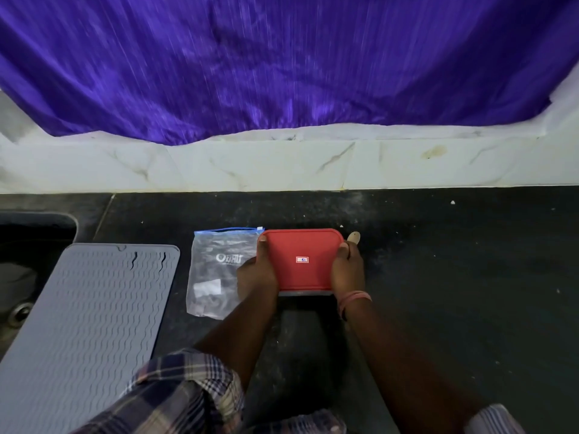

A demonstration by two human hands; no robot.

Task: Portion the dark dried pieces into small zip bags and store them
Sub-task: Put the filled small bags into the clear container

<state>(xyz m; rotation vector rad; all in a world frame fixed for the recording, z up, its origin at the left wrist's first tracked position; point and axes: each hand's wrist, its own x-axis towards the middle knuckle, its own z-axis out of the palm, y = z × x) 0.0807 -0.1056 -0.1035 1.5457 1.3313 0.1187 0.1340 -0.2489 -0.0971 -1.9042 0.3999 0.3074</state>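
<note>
A rectangular container with a red lid stands on the dark counter in the middle of the view. My left hand grips its left side and my right hand grips its right side, thumbs resting on the lid. The lid is on, so the contents are hidden. Just left of the container lies a clear zip bag with a blue seal strip and white print, flat on the counter, partly under my left hand. A small pale wooden tip pokes out behind my right hand.
A grey ribbed silicone mat lies at the left, overlapping a dark sink. A white marble ledge runs along the back, with purple cloth hanging above it. The black counter stretches to the right.
</note>
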